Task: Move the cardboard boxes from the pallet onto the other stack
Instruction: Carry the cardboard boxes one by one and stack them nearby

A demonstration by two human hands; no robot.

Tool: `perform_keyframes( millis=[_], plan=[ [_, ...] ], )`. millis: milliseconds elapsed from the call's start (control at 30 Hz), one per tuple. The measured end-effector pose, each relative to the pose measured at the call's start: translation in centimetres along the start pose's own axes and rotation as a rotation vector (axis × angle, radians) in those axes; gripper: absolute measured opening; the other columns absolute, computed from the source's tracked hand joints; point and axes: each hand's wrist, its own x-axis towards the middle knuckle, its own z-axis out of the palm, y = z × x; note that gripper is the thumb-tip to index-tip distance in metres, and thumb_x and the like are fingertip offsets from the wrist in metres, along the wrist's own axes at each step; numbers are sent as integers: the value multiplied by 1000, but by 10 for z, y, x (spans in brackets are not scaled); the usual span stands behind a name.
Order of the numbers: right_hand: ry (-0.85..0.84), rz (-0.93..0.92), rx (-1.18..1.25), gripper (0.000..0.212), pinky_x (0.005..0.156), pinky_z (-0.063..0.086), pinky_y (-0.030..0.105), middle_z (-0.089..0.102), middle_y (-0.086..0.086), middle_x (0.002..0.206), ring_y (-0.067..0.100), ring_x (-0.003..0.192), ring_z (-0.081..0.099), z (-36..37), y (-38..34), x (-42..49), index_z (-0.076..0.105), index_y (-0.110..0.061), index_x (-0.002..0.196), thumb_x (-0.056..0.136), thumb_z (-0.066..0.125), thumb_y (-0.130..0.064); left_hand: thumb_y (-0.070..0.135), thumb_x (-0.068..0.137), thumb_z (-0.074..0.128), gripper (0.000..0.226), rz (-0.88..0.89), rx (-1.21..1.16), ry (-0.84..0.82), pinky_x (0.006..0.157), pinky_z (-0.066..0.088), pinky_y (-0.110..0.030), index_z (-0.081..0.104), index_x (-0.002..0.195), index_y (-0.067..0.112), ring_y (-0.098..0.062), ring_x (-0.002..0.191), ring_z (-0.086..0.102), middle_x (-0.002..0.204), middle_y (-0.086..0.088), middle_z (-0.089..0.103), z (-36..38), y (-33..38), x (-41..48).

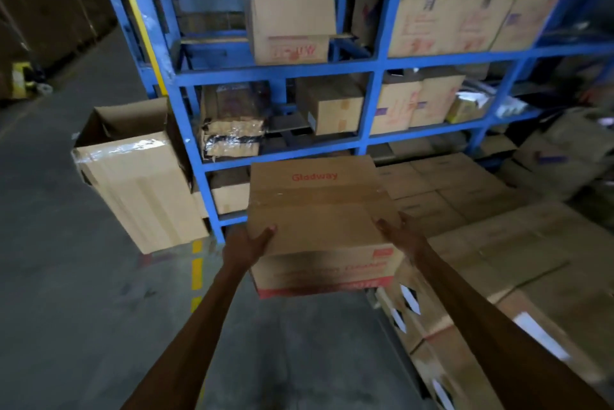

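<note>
A taped cardboard box (315, 207) with red "Gladway" print on its top hangs in the air in front of me. My left hand (249, 243) grips its near left corner, thumb lying on the top. My right hand (403, 232) grips its near right edge. Low on the right lies a stack of closed cardboard boxes (518, 253) in several rows, its top below the carried box. Any pallet under it is hidden.
A blue steel rack (375, 64) full of cartons stands straight ahead. An open carton (136, 177) leans against the rack's left post. Grey concrete floor (66, 293) with a dashed yellow line (196, 270) stretches to the left and below me.
</note>
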Motion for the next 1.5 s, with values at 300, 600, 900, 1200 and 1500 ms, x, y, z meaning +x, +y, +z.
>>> perform_keyframes(
  millis=[300, 600, 900, 1200, 1500],
  plan=[
    [23, 119, -77, 28, 80, 53, 28, 68, -5, 96, 16, 91, 66, -180, 96, -62, 66, -24, 105, 84, 70, -42, 76, 70, 62, 90, -65, 69, -145, 89, 51, -40, 56, 121, 2, -34, 107, 61, 122, -18, 62, 167, 33, -118],
    [73, 191, -60, 57, 86, 59, 38, 76, -5, 92, 14, 88, 72, -331, 194, -18, 75, -22, 103, 61, 79, -61, 80, 64, 59, 94, -78, 88, -175, 91, 52, -45, 55, 117, 3, -34, 105, 61, 118, -16, 62, 326, 94, -162],
    [-7, 288, 45, 38, 66, 56, 23, 72, 3, 95, 14, 78, 70, -430, 271, -24, 66, -13, 106, 77, 81, -32, 68, 76, 64, 85, -87, 178, -180, 84, 51, -40, 49, 125, 0, -35, 109, 59, 124, -18, 59, 428, 131, -230],
    [-103, 369, -9, 67, 89, 56, 40, 65, 11, 115, 27, 100, 65, -515, 373, 6, 60, -5, 119, 65, 90, -31, 63, 73, 70, 84, -214, 97, -164, 90, 53, -42, 46, 128, 4, -33, 111, 59, 126, -15, 58, 536, 126, -311],
    [-242, 433, -11, 61, 83, 54, 33, 66, 7, 116, 23, 100, 65, -561, 454, 7, 61, -10, 115, 64, 91, -27, 45, 76, 78, 59, -359, 134, -168, 78, 46, -30, 46, 109, 8, -28, 106, 60, 116, -13, 61, 614, 93, -381]
  ],
)
